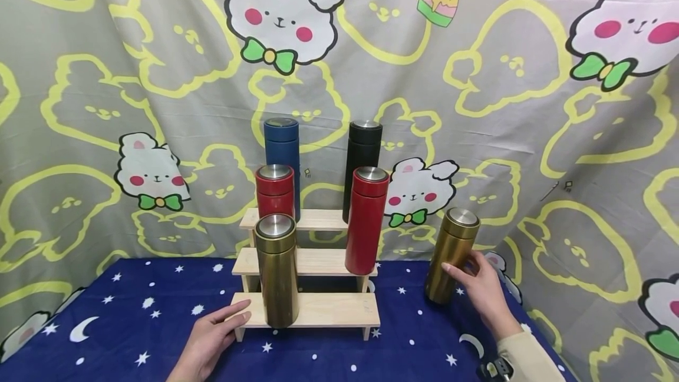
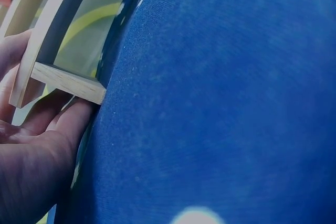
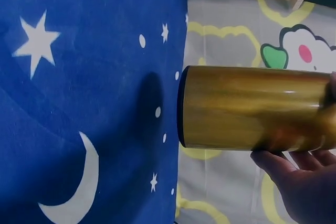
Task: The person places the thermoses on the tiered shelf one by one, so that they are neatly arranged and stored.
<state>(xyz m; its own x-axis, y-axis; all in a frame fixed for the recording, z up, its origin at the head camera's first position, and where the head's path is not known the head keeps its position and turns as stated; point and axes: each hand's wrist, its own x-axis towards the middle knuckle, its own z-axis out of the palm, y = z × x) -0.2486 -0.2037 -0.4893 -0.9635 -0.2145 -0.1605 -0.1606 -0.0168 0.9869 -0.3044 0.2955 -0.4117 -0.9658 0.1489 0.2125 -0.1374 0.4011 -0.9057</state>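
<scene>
A gold thermos (image 1: 452, 258) leans slightly in my right hand (image 1: 485, 293), its silver-topped lid uppermost. In the right wrist view the dark base of this gold thermos (image 3: 252, 108) is apart from its shadow on the cloth, and the fingers (image 3: 283, 171) grip its side. My left hand (image 1: 214, 332) holds the left end of the lowest step of a three-step wooden stand (image 1: 339, 310). The left wrist view shows fingers around the step's end and its leg (image 2: 68, 82). Another gold thermos (image 1: 278, 282) stands upright on that step, near its left end.
On the middle step stand a red thermos (image 1: 274, 193) at left, partly hidden, and another red thermos (image 1: 366, 223) at right. A blue thermos (image 1: 283, 149) and a black thermos (image 1: 363, 146) occupy the top step. Blue star-printed cloth (image 1: 313, 364) covers the table; a patterned curtain (image 1: 329, 93) hangs behind.
</scene>
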